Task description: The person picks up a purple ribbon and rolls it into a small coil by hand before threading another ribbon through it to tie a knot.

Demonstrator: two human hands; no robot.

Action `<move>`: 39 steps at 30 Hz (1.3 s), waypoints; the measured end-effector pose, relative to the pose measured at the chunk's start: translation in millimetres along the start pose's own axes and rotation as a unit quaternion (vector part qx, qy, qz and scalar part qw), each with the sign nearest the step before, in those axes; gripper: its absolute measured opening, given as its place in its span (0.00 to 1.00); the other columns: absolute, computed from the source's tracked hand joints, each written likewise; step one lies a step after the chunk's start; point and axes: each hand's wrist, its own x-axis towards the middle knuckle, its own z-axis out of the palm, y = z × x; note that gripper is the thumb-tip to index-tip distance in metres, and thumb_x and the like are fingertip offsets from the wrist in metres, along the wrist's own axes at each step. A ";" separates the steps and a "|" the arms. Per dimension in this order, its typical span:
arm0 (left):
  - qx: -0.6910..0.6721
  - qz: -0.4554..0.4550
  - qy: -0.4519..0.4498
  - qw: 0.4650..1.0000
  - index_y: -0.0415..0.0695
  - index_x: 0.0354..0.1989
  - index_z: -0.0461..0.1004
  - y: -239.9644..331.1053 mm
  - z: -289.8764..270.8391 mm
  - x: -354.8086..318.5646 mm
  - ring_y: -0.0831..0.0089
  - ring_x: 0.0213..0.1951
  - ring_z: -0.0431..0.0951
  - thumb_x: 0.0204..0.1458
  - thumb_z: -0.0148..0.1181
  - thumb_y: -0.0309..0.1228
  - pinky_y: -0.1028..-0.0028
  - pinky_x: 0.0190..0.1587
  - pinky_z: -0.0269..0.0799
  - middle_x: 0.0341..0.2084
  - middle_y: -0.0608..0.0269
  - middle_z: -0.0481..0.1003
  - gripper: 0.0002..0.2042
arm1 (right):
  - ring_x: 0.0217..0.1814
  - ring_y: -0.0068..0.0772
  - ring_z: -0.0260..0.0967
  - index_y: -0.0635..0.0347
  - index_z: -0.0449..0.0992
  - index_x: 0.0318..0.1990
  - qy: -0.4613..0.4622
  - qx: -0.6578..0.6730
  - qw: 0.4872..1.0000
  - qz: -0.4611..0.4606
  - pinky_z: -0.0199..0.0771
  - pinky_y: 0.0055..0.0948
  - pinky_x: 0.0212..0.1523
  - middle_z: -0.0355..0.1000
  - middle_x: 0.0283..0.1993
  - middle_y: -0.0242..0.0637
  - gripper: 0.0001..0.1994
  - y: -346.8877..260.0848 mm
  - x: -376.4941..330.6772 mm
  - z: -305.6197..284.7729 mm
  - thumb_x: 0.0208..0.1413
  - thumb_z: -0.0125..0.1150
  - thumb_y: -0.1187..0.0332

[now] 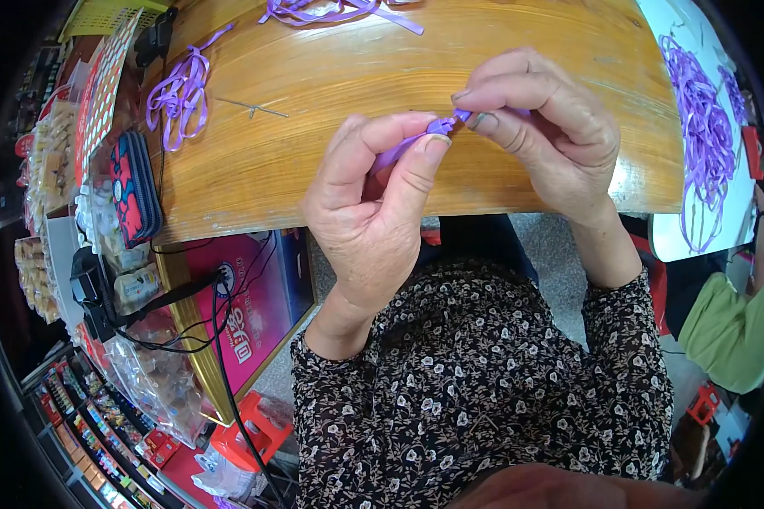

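Head view. I find the purple ribbon (441, 126) between the two hands, over the front part of the wooden counter (238, 174); height above the wood cannot be judged. Key relation: its visible length slants from the left palm, lower left, to the right fingertips, upper right. The right hand (560, 131) sits on the upper-right end, the left hand (369, 195) on the lower-left stretch; their tips are just beside each other, a short bit of purple bridging them.

Finger state: left thumb and forefinger are pinched on the ribbon's bunched part; right thumb and forefinger are closed on its tip. I read both grips as narrow.

Ribbon: flat and smooth near the left palm, gathered into a small folded lump at the left thumbnail. More purple shows behind the right fingers; I cannot tell whether it is one continuous piece.

Nearby: a loose ribbon bunch (182, 97) and a thin metal tool (253, 109), both well apart from the hands.
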 end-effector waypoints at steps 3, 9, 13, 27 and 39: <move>0.008 0.002 0.000 1.000 0.38 0.34 0.75 -0.6 -1.1 -0.3 0.88 0.23 0.60 0.47 0.60 0.19 0.88 0.24 0.53 0.22 0.74 0.63 0.06 | 0.35 0.28 0.69 0.67 0.76 0.34 -0.032 -0.033 0.999 -0.021 0.68 0.20 0.33 0.71 0.32 0.40 0.07 -0.1 -0.3 -0.6 0.44 0.61 0.80; 0.023 0.000 -0.006 1.000 0.39 0.33 0.75 -0.3 -2.6 0.1 0.90 0.21 0.57 0.46 0.61 0.19 0.88 0.22 0.49 0.21 0.75 0.61 0.06 | 0.34 0.28 0.69 0.67 0.75 0.33 -0.041 -0.023 0.999 -0.002 0.67 0.20 0.32 0.71 0.32 0.40 0.06 -1.0 -0.4 -1.3 0.44 0.61 0.80; 0.014 -0.020 0.002 1.000 0.39 0.32 0.75 1.9 -2.6 -1.3 0.90 0.20 0.56 0.46 0.61 0.19 0.88 0.21 0.48 0.21 0.76 0.62 0.05 | 0.34 0.28 0.68 0.67 0.75 0.33 -0.042 -0.033 0.999 -0.005 0.67 0.20 0.32 0.71 0.32 0.40 0.07 0.3 -1.2 -0.1 0.44 0.61 0.80; 0.013 0.002 -0.016 1.000 0.38 0.30 0.75 -2.7 -5.8 1.4 0.90 0.19 0.55 0.44 0.61 0.17 0.87 0.19 0.47 0.19 0.75 0.61 0.05 | 0.31 0.31 0.68 0.68 0.74 0.32 -0.056 -0.051 0.997 -0.022 0.66 0.23 0.29 0.70 0.29 0.40 0.07 1.4 0.1 0.3 0.43 0.62 0.77; 0.104 0.030 -0.053 0.993 0.38 0.30 0.75 6.4 -10.9 3.9 0.88 0.19 0.55 0.43 0.61 0.17 0.86 0.20 0.48 0.17 0.75 0.61 0.05 | 0.28 0.32 0.66 0.68 0.73 0.31 -0.111 -0.093 0.988 -0.060 0.64 0.24 0.27 0.69 0.28 0.39 0.09 -1.0 6.2 -7.7 0.41 0.63 0.75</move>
